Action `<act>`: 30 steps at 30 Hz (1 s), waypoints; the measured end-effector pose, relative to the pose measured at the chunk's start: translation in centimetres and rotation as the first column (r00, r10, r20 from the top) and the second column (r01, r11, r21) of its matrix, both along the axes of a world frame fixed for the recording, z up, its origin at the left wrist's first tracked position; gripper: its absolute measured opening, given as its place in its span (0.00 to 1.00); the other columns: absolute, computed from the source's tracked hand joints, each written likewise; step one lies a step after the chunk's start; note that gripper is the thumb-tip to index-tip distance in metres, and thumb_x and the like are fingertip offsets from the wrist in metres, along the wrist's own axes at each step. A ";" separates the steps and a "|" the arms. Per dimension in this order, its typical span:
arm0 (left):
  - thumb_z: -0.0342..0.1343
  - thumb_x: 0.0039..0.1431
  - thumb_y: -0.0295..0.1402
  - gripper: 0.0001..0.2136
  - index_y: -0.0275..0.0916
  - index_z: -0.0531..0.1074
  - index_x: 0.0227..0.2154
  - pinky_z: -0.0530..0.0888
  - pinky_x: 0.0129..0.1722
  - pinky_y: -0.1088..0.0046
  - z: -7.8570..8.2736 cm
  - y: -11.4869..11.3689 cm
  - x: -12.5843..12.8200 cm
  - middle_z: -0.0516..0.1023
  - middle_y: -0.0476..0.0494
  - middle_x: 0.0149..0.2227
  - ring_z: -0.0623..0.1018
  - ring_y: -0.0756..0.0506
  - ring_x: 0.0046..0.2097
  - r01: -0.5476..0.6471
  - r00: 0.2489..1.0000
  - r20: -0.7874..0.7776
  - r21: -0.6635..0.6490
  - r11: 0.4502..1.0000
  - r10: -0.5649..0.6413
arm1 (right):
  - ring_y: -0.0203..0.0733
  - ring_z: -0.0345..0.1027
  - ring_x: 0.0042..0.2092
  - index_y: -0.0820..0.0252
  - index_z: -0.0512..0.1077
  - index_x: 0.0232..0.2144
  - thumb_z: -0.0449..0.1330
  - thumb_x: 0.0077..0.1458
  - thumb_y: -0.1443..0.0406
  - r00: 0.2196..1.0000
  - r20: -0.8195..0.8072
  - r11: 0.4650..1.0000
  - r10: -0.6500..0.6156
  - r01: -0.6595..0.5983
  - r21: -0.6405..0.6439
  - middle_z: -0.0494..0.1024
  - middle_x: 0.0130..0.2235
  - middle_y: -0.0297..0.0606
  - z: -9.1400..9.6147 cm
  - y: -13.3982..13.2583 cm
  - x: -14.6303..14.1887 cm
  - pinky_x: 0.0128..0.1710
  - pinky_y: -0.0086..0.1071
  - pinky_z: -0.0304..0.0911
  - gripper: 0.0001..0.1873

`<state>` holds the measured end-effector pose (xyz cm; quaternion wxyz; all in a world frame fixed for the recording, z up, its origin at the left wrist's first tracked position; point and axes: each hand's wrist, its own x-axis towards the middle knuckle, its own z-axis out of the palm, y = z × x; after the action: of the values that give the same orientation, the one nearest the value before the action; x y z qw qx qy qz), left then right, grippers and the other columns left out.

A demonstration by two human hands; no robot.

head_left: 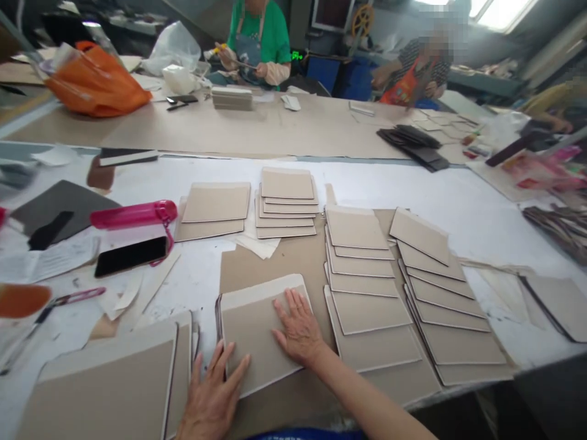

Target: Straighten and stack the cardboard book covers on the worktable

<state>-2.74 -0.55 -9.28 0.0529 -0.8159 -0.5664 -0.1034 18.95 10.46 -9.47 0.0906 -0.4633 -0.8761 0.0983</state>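
Observation:
A small stack of beige panels with dark edges (pixel 257 324) lies in front of me on a brown sheet (pixel 236 263). My right hand (pixel 298 327) rests on the top panel with its fingers spread. At the stack's left edge, my left hand (pixel 213 385) has its fingers apart, the tips by the panel's side. Larger beige panels (pixel 105 379) lie to the left of that hand. On the right, two overlapping rows of similar panels are fanned out, a nearer row (pixel 367 311) and a farther row (pixel 449 305).
Two more piles, a left one (pixel 215 201) and a right one (pixel 287 183), lie farther back. A phone (pixel 131 256), a pink case (pixel 132 215) and a pen (pixel 80 295) are on the left. Across the table, people work near an orange bag (pixel 96 82) and dark pieces (pixel 413 143).

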 end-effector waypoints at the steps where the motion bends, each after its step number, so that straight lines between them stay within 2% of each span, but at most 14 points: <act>1: 0.49 0.50 0.28 0.18 0.49 0.68 0.45 0.51 0.56 0.51 0.1 0.4 0.3 0.68 0.39 0.50 0.62 0.39 0.56 -0.001 1.000 0.026 0.005 1.000 0.001 | 0.52 0.30 0.62 0.56 0.50 0.58 0.56 0.49 0.55 1.000 -0.008 1.000 -0.002 0.002 -0.004 0.39 0.63 0.47 -0.1 0.0 0.0 0.58 0.48 0.39 0.36; 5: 0.49 0.52 0.32 0.09 0.40 0.72 0.35 0.54 0.55 0.49 -0.1 2.9 2.6 0.67 0.34 0.49 0.60 0.37 0.57 -0.067 0.992 0.103 -0.018 0.998 0.068 | 0.52 0.30 0.62 0.56 0.49 0.59 0.57 0.47 0.56 1.000 -0.023 1.000 -0.013 0.013 -0.020 0.38 0.63 0.46 -0.2 0.0 0.0 0.59 0.49 0.38 0.38; 8: 0.47 0.54 0.34 0.15 0.36 0.68 0.42 0.56 0.54 0.50 -0.8 4.8 4.4 0.61 0.30 0.55 0.55 0.37 0.60 -0.167 0.978 0.121 -0.013 0.986 0.167 | 0.53 0.30 0.62 0.56 0.48 0.59 0.58 0.46 0.57 0.999 -0.038 1.000 -0.017 0.016 -0.012 0.36 0.63 0.46 -0.3 -0.1 0.0 0.58 0.49 0.38 0.39; 11: 0.46 0.54 0.35 0.21 0.35 0.61 0.51 0.54 0.54 0.48 -1.4 5.8 5.4 0.55 0.29 0.59 0.50 0.36 0.61 -0.226 0.965 0.129 -0.040 0.973 0.229 | 0.54 0.30 0.62 0.57 0.46 0.59 0.57 0.46 0.58 0.998 -0.047 1.000 -0.031 0.031 -0.001 0.35 0.63 0.48 -0.3 -0.1 0.1 0.58 0.51 0.39 0.40; 17: 0.49 0.51 0.38 0.27 0.37 0.57 0.55 0.51 0.55 0.46 -1.0 5.8 5.7 0.49 0.30 0.61 0.47 0.34 0.62 -0.245 0.958 0.113 -0.146 0.959 0.262 | 0.57 0.31 0.62 0.58 0.45 0.60 0.55 0.48 0.60 0.999 -0.020 0.999 -0.030 0.030 -0.035 0.33 0.63 0.50 -0.2 0.1 0.0 0.57 0.54 0.37 0.39; 22: 0.50 0.52 0.38 0.28 0.38 0.55 0.56 0.50 0.55 0.47 -0.7 5.9 5.8 0.47 0.29 0.61 0.47 0.34 0.61 -0.246 0.959 0.108 -0.154 0.957 0.263 | 0.57 0.33 0.62 0.59 0.46 0.59 0.54 0.49 0.61 1.000 0.000 0.999 -0.021 0.021 -0.035 0.35 0.63 0.50 -0.2 0.3 -0.1 0.57 0.55 0.37 0.37; 27: 0.50 0.52 0.38 0.27 0.40 0.55 0.56 0.50 0.56 0.48 -0.7 5.8 5.8 0.50 0.31 0.61 0.49 0.34 0.61 -0.256 0.951 0.144 -0.137 0.957 0.275 | 0.55 0.34 0.62 0.61 0.50 0.58 0.53 0.51 0.61 1.000 0.009 0.999 -0.010 0.010 0.036 0.41 0.62 0.50 0.1 0.3 -0.1 0.57 0.53 0.39 0.33; 30: 0.48 0.54 0.37 0.26 0.39 0.54 0.56 0.51 0.57 0.51 -0.7 5.5 5.2 0.53 0.34 0.60 0.51 0.37 0.61 -0.244 0.922 0.273 -0.144 0.959 0.275 | 0.51 0.36 0.62 0.64 0.54 0.56 0.50 0.53 0.62 0.999 -0.012 0.996 -0.040 0.040 0.083 0.49 0.60 0.50 0.2 0.2 0.2 0.57 0.50 0.40 0.28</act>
<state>2.49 4.98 -9.93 -0.0616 -0.7112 -0.6758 -0.1834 19.14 10.67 -9.31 0.1162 -0.4761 -0.8695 0.0622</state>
